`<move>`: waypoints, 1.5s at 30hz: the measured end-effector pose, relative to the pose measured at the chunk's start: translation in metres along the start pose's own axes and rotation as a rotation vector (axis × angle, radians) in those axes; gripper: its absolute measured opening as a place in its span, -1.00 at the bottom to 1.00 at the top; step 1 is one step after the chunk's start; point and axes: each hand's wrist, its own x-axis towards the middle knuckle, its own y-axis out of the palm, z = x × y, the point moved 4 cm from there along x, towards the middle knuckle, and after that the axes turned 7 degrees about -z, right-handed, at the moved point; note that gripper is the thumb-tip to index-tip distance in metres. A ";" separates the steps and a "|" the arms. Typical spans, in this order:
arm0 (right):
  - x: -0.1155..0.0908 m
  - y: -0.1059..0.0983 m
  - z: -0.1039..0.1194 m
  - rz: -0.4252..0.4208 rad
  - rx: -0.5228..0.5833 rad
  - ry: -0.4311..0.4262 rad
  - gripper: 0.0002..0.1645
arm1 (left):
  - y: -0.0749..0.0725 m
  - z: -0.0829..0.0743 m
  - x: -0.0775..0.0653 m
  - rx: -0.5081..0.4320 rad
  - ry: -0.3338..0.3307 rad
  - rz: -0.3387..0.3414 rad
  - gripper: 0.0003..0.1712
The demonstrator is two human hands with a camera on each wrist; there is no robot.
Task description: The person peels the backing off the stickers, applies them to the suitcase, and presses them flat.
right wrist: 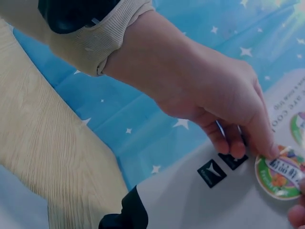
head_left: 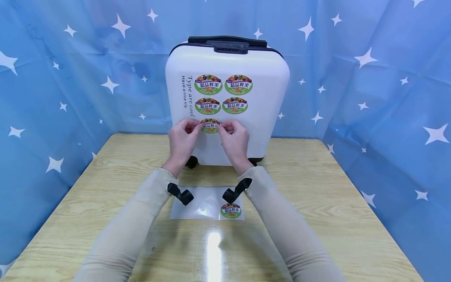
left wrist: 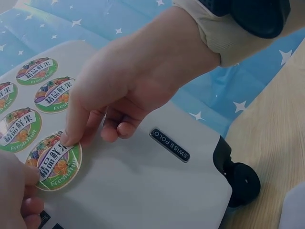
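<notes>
A white suitcase [head_left: 253, 117] stands upright on the table, its black handle [head_left: 227, 40] at the top. My left hand [head_left: 182, 143] pinches the left edge of an oval fruit sticker [head_left: 210, 127] against the suitcase front, and my right hand [head_left: 235, 143] pinches its right edge. In the left wrist view the left thumb lies on the sticker's [left wrist: 57, 167] printed face; the right thumb does likewise on the sticker [right wrist: 276, 179] in the right wrist view. Several matching stickers [head_left: 208, 85] are on the suitcase above, in two columns. Printed lettering [head_left: 187, 96] runs down beside them.
A glossy backing sheet [head_left: 197, 199] lies on the wooden table [head_left: 105, 184] below the suitcase, with one oval sticker [head_left: 231, 211] on its right end. Blue star-patterned cloth [head_left: 352, 86] surrounds the table. Black wheels [head_left: 192, 162] show under the suitcase.
</notes>
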 end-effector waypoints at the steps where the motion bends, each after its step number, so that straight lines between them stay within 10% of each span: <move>1: 0.000 0.000 0.000 -0.008 -0.003 0.004 -0.84 | 0.001 0.000 0.000 -0.002 0.005 -0.001 -0.81; 45: -0.003 0.001 -0.009 -0.084 -0.184 -0.036 -0.72 | -0.005 0.008 -0.003 0.150 -0.036 -0.042 -0.68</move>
